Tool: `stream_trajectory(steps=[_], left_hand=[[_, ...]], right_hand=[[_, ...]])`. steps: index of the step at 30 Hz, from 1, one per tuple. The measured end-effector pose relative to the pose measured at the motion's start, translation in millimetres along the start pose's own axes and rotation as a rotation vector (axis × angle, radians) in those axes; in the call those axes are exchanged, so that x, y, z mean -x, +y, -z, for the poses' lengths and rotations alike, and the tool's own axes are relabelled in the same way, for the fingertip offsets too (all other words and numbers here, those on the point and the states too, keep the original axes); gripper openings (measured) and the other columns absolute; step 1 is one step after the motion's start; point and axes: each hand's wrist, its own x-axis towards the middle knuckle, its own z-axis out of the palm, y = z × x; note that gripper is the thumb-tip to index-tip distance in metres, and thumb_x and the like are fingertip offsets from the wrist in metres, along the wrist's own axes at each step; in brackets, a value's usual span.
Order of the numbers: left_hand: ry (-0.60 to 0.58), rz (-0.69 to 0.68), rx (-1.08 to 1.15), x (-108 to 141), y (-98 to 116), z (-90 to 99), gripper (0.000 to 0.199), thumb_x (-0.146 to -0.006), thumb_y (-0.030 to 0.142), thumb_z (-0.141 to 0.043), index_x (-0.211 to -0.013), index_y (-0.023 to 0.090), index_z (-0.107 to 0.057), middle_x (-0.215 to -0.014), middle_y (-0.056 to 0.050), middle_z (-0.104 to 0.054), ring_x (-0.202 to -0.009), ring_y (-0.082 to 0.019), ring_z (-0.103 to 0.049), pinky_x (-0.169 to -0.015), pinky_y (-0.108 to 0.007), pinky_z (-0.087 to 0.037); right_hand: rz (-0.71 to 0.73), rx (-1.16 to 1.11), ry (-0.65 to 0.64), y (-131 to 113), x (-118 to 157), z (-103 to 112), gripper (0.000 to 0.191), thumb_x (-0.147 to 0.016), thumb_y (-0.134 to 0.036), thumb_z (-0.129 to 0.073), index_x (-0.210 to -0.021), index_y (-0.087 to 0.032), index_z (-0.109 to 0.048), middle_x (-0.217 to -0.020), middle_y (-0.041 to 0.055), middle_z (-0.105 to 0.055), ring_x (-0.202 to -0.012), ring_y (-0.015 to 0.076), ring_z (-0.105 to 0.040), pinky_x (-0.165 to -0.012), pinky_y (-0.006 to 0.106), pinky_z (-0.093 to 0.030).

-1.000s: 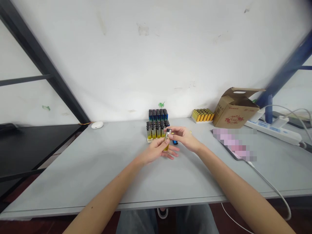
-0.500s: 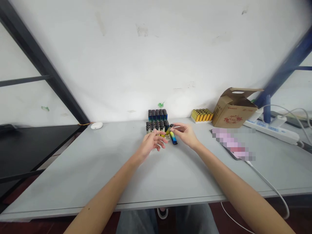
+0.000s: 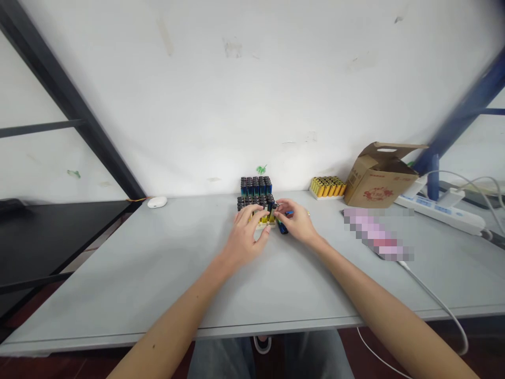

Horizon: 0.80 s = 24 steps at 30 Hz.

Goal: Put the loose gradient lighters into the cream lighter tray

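- Left hand [image 3: 248, 237]: grip released, fingers spread at the pale tray [image 3: 270, 225].
- Right hand [image 3: 294, 221]: grip cannot be told; near blue lighter [image 3: 283, 228].
- Rear lighters [image 3: 256, 187]: near bench [image 3: 177, 252] back edge.

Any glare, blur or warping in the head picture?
Head view: no harsh glare, soft shadows on the table; head view edges: posts splay outward, likely wide-angle stretch; head view middle: lighters by the right hand look slightly soft; head view right: phone pixelated.

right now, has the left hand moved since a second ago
Yes: the left hand has shifted to the left, judged against the green wall mark.
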Motion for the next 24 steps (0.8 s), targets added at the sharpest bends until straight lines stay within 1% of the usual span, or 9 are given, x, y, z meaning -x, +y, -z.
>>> stream_trajectory(steps=[3, 5, 8, 11, 13, 16, 18, 21, 24], left_hand=[[-0.060, -0.055, -0.099, 2.3, -2.1, -4.7, 0.030, -0.086, 0.025, -0.052, -0.115, 0.021, -0.061, -0.128, -0.013, -0.052, -0.126, -0.028, -0.043, -0.110, -0.045, -0.028], [-0.061, -0.068, -0.146, 3.0, -4.1, -6.6, 0.028, -0.087, 0.026, -0.050, -0.113, 0.021, -0.061, -0.126, -0.013, -0.052, -0.126, -0.028, -0.043, -0.110, -0.045, -0.028], [0.016, -0.044, -0.211, 2.3, -7.5, -7.1, 0.024, -0.088, 0.026, -0.049, -0.108, 0.022, -0.061, -0.125, -0.012, -0.053, -0.127, -0.028, -0.043, -0.110, -0.045, -0.030], [0.123, 0.010, -0.272, 0.3, -13.4, -5.7, 0.024, -0.088, 0.024, -0.048, -0.110, 0.021, -0.058, -0.129, -0.012, -0.051, -0.129, -0.027, -0.042, -0.111, -0.044, -0.030], [0.159, 0.053, -0.321, -1.1, -19.5, -4.2, 0.030, -0.088, 0.022, -0.049, -0.117, 0.020, -0.053, -0.134, -0.014, -0.047, -0.130, -0.027, -0.041, -0.111, -0.044, -0.031], [0.164, 0.125, -0.388, -3.1, -30.2, -1.2, 0.046, -0.084, 0.023, -0.053, -0.129, 0.017, -0.044, -0.140, -0.018, -0.040, -0.134, -0.030, -0.036, -0.112, -0.047, -0.030], [0.146, 0.171, -0.397, -4.3, -36.7, 1.1, 0.058, -0.082, 0.026, -0.058, -0.135, 0.016, -0.036, -0.143, -0.019, -0.037, -0.137, -0.032, -0.032, -0.111, -0.049, -0.029], [0.107, 0.238, -0.379, -5.0, -44.6, 3.7, 0.076, -0.078, 0.033, -0.064, -0.141, 0.016, -0.027, -0.144, -0.019, -0.037, -0.136, -0.034, -0.034, -0.111, -0.050, -0.031], [0.047, 0.328, -0.401, -3.9, -52.1, 4.2, 0.089, -0.072, 0.043, -0.071, -0.143, 0.014, -0.025, -0.144, -0.022, -0.037, -0.136, -0.036, -0.034, -0.111, -0.049, -0.030]], right_hand=[[0.090, 0.217, 0.076, 1.4, 2.0, 1.7, 0.044, -0.081, -0.034, -0.061, -0.123, -0.024, -0.055, -0.111, 0.0084, -0.062, -0.090, 0.0217, -0.061, -0.080, 0.039, -0.050], [0.178, 0.325, 0.077, 0.5, 2.9, 3.6, 0.048, -0.082, -0.031, -0.060, -0.129, -0.026, -0.052, -0.124, 0.0104, -0.055, -0.101, 0.0241, -0.059, -0.087, 0.042, -0.050], [0.329, 0.411, 0.020, -2.8, 4.0, 5.8, 0.047, -0.085, -0.027, -0.056, -0.131, -0.028, -0.052, -0.137, 0.0107, -0.046, -0.119, 0.0261, -0.051, -0.097, 0.043, -0.047], [0.426, 0.480, -0.018, -4.7, 4.9, 5.9, 0.041, -0.087, -0.027, -0.054, -0.127, -0.027, -0.058, -0.142, 0.0109, -0.042, -0.129, 0.0282, -0.044, -0.102, 0.046, -0.043], [0.443, 0.507, -0.024, -4.4, 5.4, 5.3, 0.039, -0.087, -0.029, -0.053, -0.126, -0.027, -0.059, -0.144, 0.0112, -0.041, -0.130, 0.0297, -0.042, -0.102, 0.048, -0.043], [0.440, 0.510, -0.026, -4.1, 6.3, 4.9, 0.042, -0.088, -0.031, -0.053, -0.129, -0.026, -0.057, -0.146, 0.0113, -0.039, -0.131, 0.0301, -0.041, -0.103, 0.049, -0.042], [0.442, 0.505, -0.037, -5.4, 6.6, 6.1, 0.043, -0.088, -0.031, -0.052, -0.130, -0.025, -0.056, -0.146, 0.0116, -0.039, -0.132, 0.0296, -0.040, -0.105, 0.048, -0.041], [0.420, 0.479, -0.046, -7.7, 5.0, 11.6, 0.047, -0.087, -0.032, -0.052, -0.134, -0.025, -0.052, -0.147, 0.0118, -0.038, -0.134, 0.0289, -0.039, -0.107, 0.047, -0.039], [0.332, 0.452, 0.043, -4.0, 0.5, 19.9, 0.052, -0.084, -0.030, -0.053, -0.135, -0.023, -0.048, -0.147, 0.0132, -0.038, -0.133, 0.0297, -0.040, -0.108, 0.047, -0.038]])
